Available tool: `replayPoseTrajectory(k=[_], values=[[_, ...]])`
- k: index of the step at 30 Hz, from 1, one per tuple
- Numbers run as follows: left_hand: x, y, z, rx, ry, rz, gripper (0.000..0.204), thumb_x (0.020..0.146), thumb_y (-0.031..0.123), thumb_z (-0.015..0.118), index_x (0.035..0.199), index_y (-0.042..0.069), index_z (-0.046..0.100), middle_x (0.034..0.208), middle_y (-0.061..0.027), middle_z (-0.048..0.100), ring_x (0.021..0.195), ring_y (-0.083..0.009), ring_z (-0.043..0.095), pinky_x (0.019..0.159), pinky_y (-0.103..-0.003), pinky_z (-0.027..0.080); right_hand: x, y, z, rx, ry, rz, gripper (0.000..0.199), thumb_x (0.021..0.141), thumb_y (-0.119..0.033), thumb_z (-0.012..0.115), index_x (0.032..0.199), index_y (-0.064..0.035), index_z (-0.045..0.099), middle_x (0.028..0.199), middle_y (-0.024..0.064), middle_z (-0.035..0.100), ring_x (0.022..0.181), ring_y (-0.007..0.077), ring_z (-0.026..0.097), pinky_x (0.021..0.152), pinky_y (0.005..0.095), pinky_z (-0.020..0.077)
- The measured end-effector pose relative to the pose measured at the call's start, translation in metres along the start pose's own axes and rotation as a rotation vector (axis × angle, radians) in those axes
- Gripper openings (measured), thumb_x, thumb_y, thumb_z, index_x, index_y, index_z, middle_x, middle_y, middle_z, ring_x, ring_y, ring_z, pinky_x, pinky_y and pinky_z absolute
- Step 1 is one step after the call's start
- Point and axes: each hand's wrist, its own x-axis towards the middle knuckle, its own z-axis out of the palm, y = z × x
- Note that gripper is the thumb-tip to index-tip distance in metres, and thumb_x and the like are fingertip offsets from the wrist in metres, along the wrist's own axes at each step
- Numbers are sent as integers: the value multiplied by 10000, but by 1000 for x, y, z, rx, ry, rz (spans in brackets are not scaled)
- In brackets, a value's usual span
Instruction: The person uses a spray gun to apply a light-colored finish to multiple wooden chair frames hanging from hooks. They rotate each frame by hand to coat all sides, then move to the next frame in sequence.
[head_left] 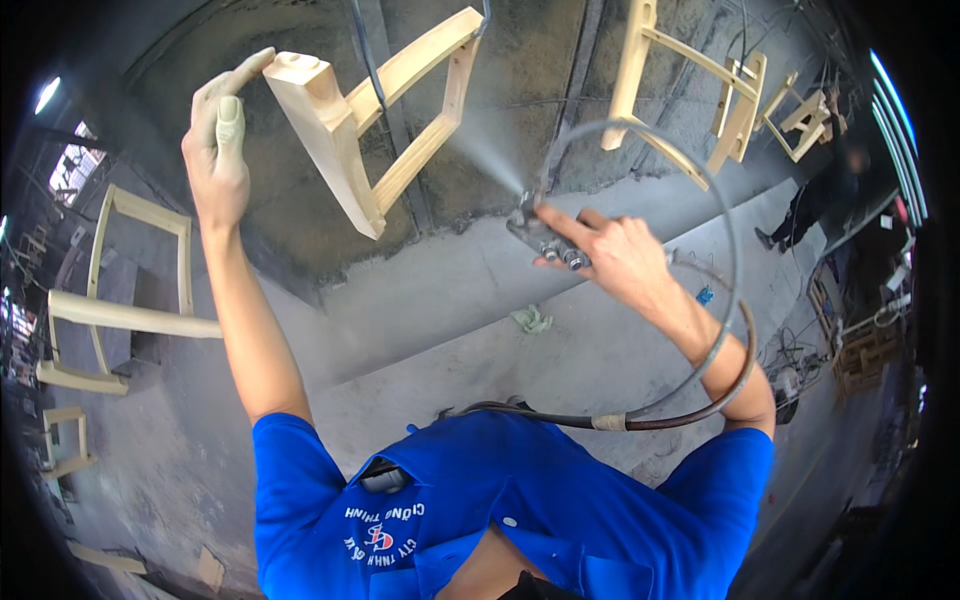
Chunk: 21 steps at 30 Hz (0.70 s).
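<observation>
My right hand (615,255) is closed around a metal spray gun (545,236), the index finger at its front. A pale mist streams from the nozzle up and left toward a hanging wooden frame (330,150), perhaps a chair part. The frame hangs tilted, with a dark hanger strip running down past it. My left hand (218,150) is raised at the frame's left side. Its fingers are stretched out, a fingertip at the top end of the thick post, and pale dust or coating covers the hand. Two hoses, one grey (735,260) and one brown (748,350), loop around my right forearm.
More wooden frames hang at the upper right (690,90) and stand at the left (130,310). A stained panel wall (520,90) rises behind the frame. A crumpled pale cloth (532,320) lies on the floor. Another person (825,190) stands at the far right.
</observation>
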Motion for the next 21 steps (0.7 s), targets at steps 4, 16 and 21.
replayPoseTrajectory(k=[4,16,21], values=[[8,22,21,-79,-54,21,502,1104,415,480,1319,42,738,1259,-114,736,1214,-242,589,1095,-369,421,-21,-1,16,841,358,154,603,943,-418,780,1434,-99,634,901,84,740,608,182,662,561,340,526],[66,53,115,-267,-227,111,497,1135,382,421,1450,37,591,1333,-145,703,1261,-242,639,1106,-376,449,-136,-30,71,1570,526,760,790,1001,-752,473,1066,23,607,745,101,639,443,56,438,393,236,322],[85,34,134,-178,-291,-28,456,1117,349,468,1401,37,641,1315,-148,711,1196,-253,652,1062,-391,466,-157,-43,102,1715,87,957,618,1055,-576,576,1097,36,649,763,79,683,461,45,435,405,240,320]])
